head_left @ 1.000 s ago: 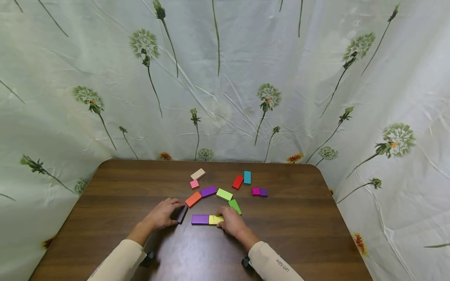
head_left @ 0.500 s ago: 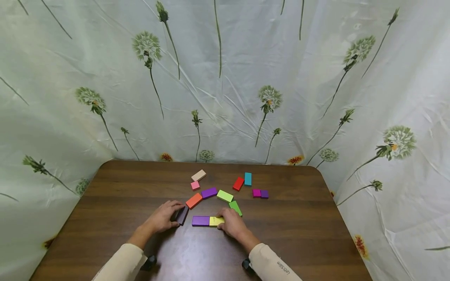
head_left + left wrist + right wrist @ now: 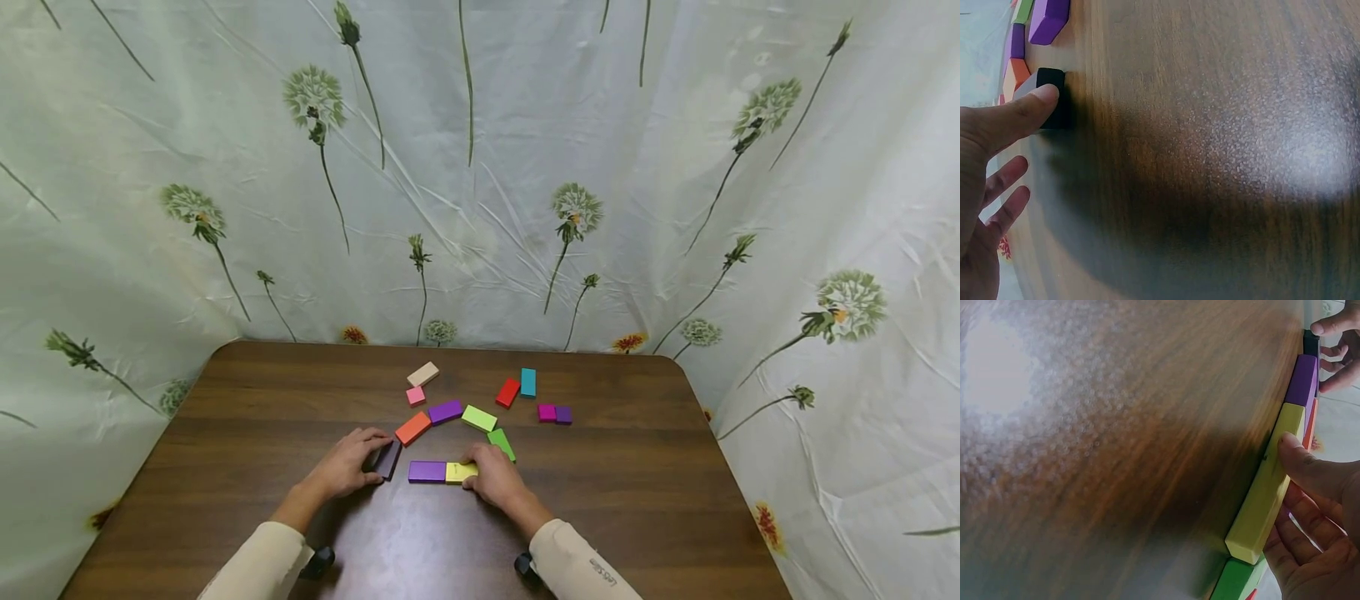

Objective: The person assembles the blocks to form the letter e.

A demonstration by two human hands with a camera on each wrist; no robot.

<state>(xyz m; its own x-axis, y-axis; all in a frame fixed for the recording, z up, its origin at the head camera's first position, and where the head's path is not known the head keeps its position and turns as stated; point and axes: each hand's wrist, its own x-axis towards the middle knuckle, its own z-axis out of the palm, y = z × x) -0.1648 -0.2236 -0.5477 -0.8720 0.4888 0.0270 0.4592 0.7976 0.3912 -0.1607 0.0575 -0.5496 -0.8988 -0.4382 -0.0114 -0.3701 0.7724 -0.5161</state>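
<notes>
With thumb at the near end and fingertips at the far end, my left hand [image 3: 343,464] holds a black block [image 3: 389,460]. In the left wrist view the thumb presses the black block's end face [image 3: 1054,112], while two other fingers extend apart from it. My right hand [image 3: 497,477] pinches a yellow block [image 3: 456,472]; the thumb lies on its near side in the right wrist view, and the palm covers its right part from above. A purple block [image 3: 427,472] lies end to end with the yellow one. An orange block [image 3: 413,428] sits right at the black block's far end.
From the orange block, an arc continues through another purple block [image 3: 446,412], a lime block [image 3: 479,418] and a green block [image 3: 502,443]. Farther back lie beige [image 3: 423,373], pink [image 3: 416,396], red [image 3: 507,392], teal [image 3: 528,382], magenta [image 3: 547,412] and violet [image 3: 563,415] blocks. Floral cloth [image 3: 480,208] hangs behind the table.
The black block in my left hand has turned slightly and shows a wider top face than a second ago. My right hand stays on the yellow block.
</notes>
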